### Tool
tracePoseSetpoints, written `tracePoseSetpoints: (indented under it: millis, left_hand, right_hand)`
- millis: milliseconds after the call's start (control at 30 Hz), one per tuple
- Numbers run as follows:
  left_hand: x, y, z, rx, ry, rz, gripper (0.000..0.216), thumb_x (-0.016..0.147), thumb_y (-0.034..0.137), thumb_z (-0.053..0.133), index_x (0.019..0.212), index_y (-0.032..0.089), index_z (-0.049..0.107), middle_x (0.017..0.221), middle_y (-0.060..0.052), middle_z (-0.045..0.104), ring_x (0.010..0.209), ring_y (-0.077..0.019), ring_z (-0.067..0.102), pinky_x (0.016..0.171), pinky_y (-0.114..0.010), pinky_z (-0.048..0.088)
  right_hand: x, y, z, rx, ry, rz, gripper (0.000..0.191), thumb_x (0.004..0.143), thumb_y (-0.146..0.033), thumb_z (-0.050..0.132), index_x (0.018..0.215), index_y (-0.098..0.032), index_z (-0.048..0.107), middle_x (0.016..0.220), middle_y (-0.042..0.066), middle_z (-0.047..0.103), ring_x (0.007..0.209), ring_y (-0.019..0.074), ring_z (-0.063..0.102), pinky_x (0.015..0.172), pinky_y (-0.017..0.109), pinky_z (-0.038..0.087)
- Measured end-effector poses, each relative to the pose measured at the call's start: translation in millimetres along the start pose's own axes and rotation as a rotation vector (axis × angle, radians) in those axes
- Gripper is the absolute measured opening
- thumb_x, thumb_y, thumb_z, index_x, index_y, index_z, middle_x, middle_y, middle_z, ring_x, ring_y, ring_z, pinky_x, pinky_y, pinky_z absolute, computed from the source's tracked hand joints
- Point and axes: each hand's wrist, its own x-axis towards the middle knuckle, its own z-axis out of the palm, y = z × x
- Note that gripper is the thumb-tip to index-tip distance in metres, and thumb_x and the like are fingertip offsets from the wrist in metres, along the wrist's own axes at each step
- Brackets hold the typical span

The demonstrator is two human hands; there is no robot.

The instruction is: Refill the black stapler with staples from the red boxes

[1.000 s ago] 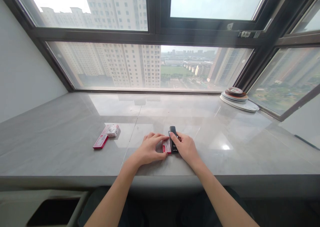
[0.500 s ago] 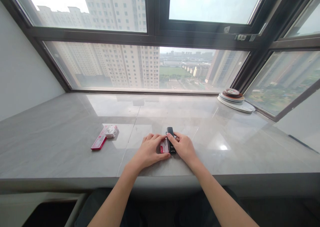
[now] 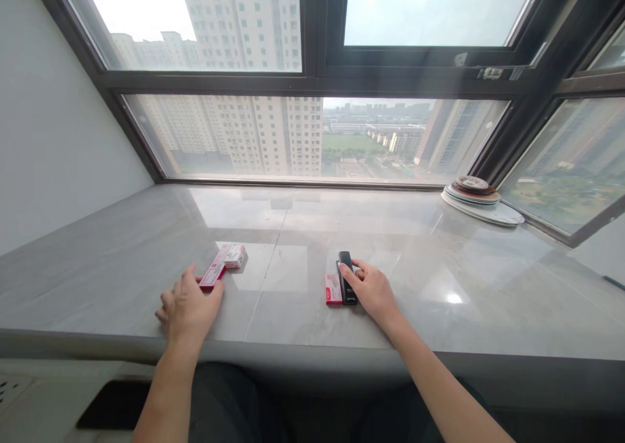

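Observation:
A black stapler (image 3: 346, 277) lies on the grey stone windowsill (image 3: 122, 247), and my right hand (image 3: 372, 291) rests on it with fingers curled around its right side. A small red staple box (image 3: 333, 289) lies flat against the stapler's left side. Further left, my left hand (image 3: 188, 306) lies on the sill with fingers spread, its fingertips at another flat red box (image 3: 211, 275). Just beyond that one lies a white and red box (image 3: 233, 255).
A stack of round plates (image 3: 476, 195) stands at the far right by the window frame. A large window runs along the back of the sill and a white wall closes the left side. The sill's front edge is near my body.
My left hand has let go of the red box beside the stapler and moved left to the other red box. My right hand stays on the stapler.

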Motion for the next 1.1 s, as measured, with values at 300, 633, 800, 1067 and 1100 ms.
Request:
tracePoseSetpoints:
  millis: [300,633,800,1067,1100]
  left_hand:
    - [-20.5,17.3,-21.7,-0.202,-0.601,0.471,0.074,0.078,0.063,0.071,0.141,0.029,0.056,0.128,-0.006,0.066,0.116,-0.0312,0.064,0.098,-0.039,0.052]
    - [-58.7,143.1,-2.1,-0.514,-0.586,0.913,0.048,0.078,0.041,0.077,0.123,0.030,0.065,0.118,-0.003,0.067,0.115,-0.0280,0.059,0.098,-0.038,0.050]
    - [-70.9,164.7,18.5,-0.479,-0.650,1.037,0.058,0.071,0.047,0.087,0.121,0.027,0.067,0.106,-0.004,0.068,0.104,-0.0294,0.058,0.090,-0.040,0.049]
    - [-77.8,161.1,24.8,-0.528,-0.618,1.054,0.074,0.068,0.061,0.089,0.129,0.029,0.064,0.112,-0.005,0.068,0.108,-0.0300,0.058,0.094,-0.041,0.048]
    - [-76.4,160.6,23.4,-0.545,-0.611,1.053,0.073,0.070,0.063,0.087,0.131,0.030,0.063,0.117,-0.006,0.067,0.111,-0.0302,0.058,0.096,-0.041,0.048]
  right_hand:
    - [0.0,-0.1,-0.3,0.008,-0.006,-0.006,0.064,0.092,-0.073,0.051,0.120,-0.020,0.074,0.057,-0.003,0.047,0.060,0.0196,0.052,0.056,0.029,0.034]
    - [1.1,-0.4,-0.2,0.003,0.002,-0.032,0.063,0.093,-0.072,0.052,0.117,-0.018,0.075,0.055,-0.003,0.048,0.057,0.0178,0.051,0.055,0.028,0.033]
    - [-0.3,0.5,-2.1,0.014,0.025,-0.039,0.065,0.092,-0.072,0.053,0.117,-0.016,0.076,0.053,-0.004,0.049,0.056,0.0172,0.052,0.056,0.027,0.034]
    - [-1.9,0.4,-2.8,0.044,0.016,-0.038,0.063,0.092,-0.069,0.056,0.122,-0.017,0.074,0.051,-0.005,0.049,0.054,0.0175,0.052,0.056,0.028,0.035]
    - [-2.0,0.0,-2.8,0.047,0.016,-0.037,0.063,0.092,-0.069,0.057,0.123,-0.017,0.073,0.051,-0.005,0.048,0.054,0.0174,0.051,0.056,0.028,0.035]
